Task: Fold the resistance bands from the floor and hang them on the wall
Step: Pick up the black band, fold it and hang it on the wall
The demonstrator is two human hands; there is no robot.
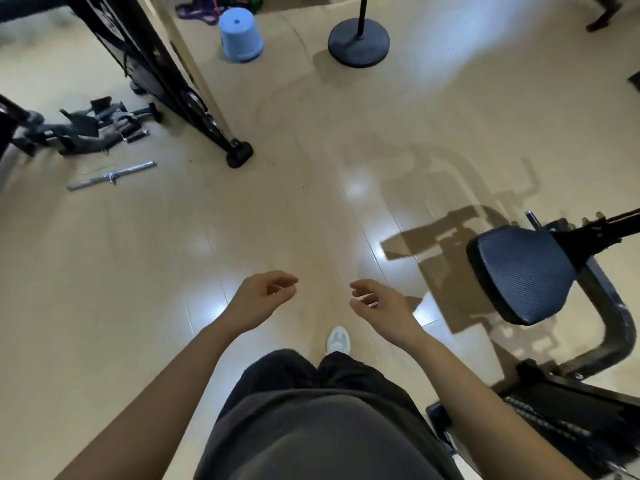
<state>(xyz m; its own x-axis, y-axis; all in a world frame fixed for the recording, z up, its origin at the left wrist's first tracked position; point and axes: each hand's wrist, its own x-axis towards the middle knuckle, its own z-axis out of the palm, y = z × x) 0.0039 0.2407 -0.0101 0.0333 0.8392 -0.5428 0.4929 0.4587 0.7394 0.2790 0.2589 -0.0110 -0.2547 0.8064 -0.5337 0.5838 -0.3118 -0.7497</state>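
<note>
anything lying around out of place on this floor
A metal bar lies loose on the floor at left, beside a heap of black handles. What look like purple and red bands lie tangled behind the blue stool, not hung.

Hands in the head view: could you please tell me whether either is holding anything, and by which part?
Nothing is held: the left hand and the right hand are both empty, fingers loosely curled.

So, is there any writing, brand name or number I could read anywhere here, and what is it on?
No text can be read anywhere in this view.
Black machine frame: possible faint pale marks, too blurred to read.
Blue stool, black padded seat, white shoe: no lettering shows.
</note>
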